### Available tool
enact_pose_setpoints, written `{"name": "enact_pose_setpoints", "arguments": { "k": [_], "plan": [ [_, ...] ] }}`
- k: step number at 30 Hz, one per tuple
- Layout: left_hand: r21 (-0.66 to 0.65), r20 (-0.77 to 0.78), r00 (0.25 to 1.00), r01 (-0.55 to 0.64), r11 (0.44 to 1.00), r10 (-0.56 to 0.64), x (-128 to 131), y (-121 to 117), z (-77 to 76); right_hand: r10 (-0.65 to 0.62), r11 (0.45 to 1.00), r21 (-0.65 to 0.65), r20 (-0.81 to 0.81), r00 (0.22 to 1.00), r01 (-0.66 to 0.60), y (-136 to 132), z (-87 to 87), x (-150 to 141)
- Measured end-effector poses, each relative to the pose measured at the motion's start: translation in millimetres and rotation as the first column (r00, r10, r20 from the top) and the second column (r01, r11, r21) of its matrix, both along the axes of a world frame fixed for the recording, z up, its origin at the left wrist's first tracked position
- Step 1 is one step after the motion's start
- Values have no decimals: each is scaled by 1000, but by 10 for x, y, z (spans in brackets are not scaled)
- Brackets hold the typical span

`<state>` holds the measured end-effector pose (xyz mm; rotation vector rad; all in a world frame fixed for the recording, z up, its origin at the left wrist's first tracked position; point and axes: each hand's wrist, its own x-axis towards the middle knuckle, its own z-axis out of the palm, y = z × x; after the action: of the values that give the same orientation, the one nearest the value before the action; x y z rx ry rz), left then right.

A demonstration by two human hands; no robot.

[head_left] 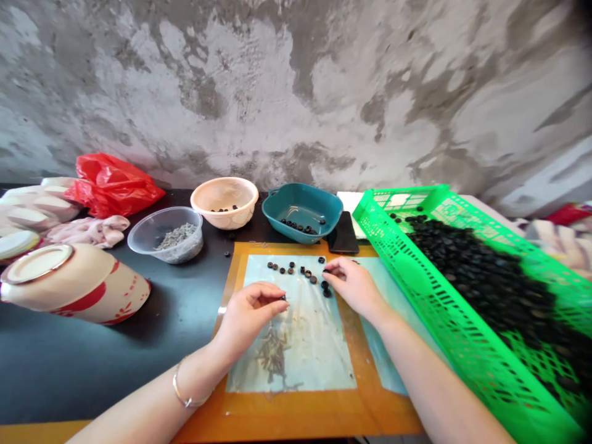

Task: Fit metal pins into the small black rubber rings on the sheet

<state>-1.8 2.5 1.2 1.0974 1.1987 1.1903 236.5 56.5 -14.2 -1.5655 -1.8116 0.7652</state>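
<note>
My left hand is raised over a clear plastic sheet, with a small dark ring pinched between thumb and fingertips. My right hand sits at the sheet's far edge, its fingertips close to a scattered group of small black rings. I cannot tell whether those fingers hold anything. The sheet lies on an orange board. A little heap of thin grey-brown pins lies under the sheet or on it, below my left hand.
A tilted green plastic crate heaped with black rings fills the right. Behind the board stand a teal dish, a beige bowl, a clear tub of grey bits and a black phone. A large patterned bowl lies tipped at left.
</note>
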Motion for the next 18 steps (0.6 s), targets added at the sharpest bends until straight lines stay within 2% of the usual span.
{"name": "enact_pose_setpoints", "arguments": {
  "k": [5,9,12,18],
  "plan": [
    [16,-2,1000,28,999,-28,3,-29,27,110,970,-179,-272,956,-163,-158,85,-189],
    [42,0,999,50,998,-50,0,-40,31,59,909,-330,-499,864,-253,-287,100,-363],
    [59,13,999,37,998,-38,-10,-39,29,48,906,-320,-572,819,-277,-346,110,-437],
    [65,31,999,30,997,-32,-19,-33,64,68,890,-315,-622,780,-329,-386,138,-446]
  ]
}}
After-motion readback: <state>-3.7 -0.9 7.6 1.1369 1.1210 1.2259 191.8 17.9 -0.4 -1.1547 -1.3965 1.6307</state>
